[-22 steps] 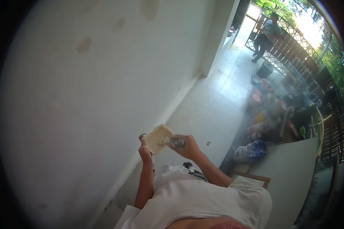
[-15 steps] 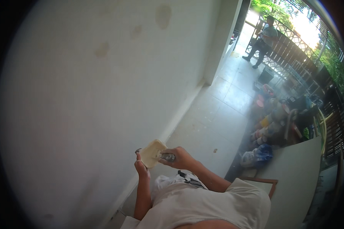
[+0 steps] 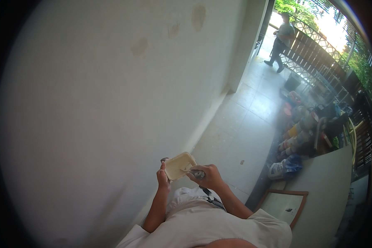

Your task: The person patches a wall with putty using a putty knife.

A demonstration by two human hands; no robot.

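At the lower centre of the frame, the left hand [image 3: 163,178] is clamped on the side of a cream tray [image 3: 177,166], and the right hand [image 3: 212,176] grips a grey-handled tool [image 3: 199,174] at the tray's right edge. A pale wall [image 3: 91,115] with brownish patches [image 3: 199,17] fills the left; tiled floor [image 3: 231,111] runs toward the upper right, past piled clutter [image 3: 293,131], to a fence [image 3: 304,48] and a person [image 3: 285,31].

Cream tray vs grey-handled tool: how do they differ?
The cream tray is broad and shallow; the grey-handled tool is narrower. The tray is pale all over, while the tool is darker at its grip. The left hand supports the tray; the right hand grips the tool. Both are held above the floor.
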